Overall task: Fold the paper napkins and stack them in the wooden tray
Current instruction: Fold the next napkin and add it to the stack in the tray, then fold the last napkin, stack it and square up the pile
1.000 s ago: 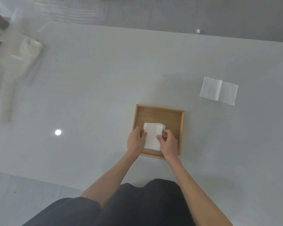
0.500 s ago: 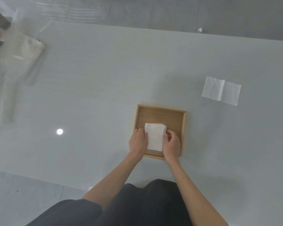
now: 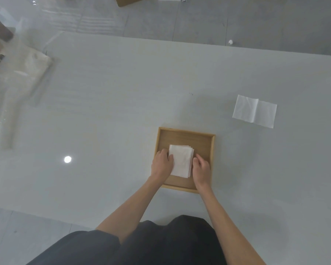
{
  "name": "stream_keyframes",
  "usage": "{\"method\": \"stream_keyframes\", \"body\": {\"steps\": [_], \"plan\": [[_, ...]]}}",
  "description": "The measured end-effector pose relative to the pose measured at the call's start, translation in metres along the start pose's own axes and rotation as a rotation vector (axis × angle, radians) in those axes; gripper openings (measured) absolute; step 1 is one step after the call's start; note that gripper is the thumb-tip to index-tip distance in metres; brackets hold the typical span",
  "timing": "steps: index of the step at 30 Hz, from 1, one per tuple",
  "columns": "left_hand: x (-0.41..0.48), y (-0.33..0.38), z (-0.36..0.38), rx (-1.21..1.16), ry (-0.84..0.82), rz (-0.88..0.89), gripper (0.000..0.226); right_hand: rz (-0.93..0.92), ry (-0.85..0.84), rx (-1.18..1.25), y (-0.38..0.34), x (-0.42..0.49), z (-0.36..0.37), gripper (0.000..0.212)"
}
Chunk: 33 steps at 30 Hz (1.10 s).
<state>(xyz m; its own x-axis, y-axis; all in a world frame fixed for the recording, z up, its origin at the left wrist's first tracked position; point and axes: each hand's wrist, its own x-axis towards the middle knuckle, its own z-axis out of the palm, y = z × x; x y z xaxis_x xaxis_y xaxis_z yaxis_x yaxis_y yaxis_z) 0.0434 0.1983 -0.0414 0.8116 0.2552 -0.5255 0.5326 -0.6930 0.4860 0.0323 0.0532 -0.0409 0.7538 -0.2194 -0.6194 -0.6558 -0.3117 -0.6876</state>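
A square wooden tray sits on the white table close in front of me. Inside it lies a stack of folded white napkins, its edges slightly fanned at the right. My left hand rests against the stack's left edge, fingertips on the paper. My right hand is curled at the stack's right edge, touching it. One more white napkin lies flat on the table to the tray's far right, unfolded with a crease down its middle.
The white table runs wide to the left and back. At its far left lies a blurred beige bag. A bright light spot reflects left of the tray. Grey floor lies beyond the far edge.
Both hands have slid from the top of the stack to its left and right sides. The stack now lies squarer in the tray.
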Motion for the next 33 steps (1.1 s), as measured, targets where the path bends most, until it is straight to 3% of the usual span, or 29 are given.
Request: {"method": "stream_keyframes", "body": {"steps": [5, 8, 12, 19, 26, 33], "plan": [[-0.002, 0.002, -0.003, -0.028, 0.001, 0.026, 0.020, -0.011, -0.034, -0.003, 0.015, 0.009, 0.002, 0.052], [-0.005, 0.010, -0.006, 0.123, 0.030, -0.012, 0.030, -0.052, -0.048, -0.019, -0.001, -0.002, -0.005, 0.048], [-0.007, 0.043, -0.012, 0.274, 0.183, 0.061, 0.030, -0.120, 0.129, -0.025, -0.011, 0.002, -0.044, 0.032], [0.034, 0.162, 0.019, 0.133, 0.101, 0.212, 0.028, -0.042, 0.478, 0.001, -0.039, 0.092, -0.171, 0.023], [0.084, 0.261, 0.084, 0.167, 0.017, 0.343, 0.025, -0.015, 0.503, -0.039, -0.058, 0.171, -0.218, 0.025], [0.121, 0.309, 0.121, 0.120, 0.039, 0.312, 0.027, -0.032, 0.545, -0.121, -0.052, 0.218, -0.226, 0.018]]}}
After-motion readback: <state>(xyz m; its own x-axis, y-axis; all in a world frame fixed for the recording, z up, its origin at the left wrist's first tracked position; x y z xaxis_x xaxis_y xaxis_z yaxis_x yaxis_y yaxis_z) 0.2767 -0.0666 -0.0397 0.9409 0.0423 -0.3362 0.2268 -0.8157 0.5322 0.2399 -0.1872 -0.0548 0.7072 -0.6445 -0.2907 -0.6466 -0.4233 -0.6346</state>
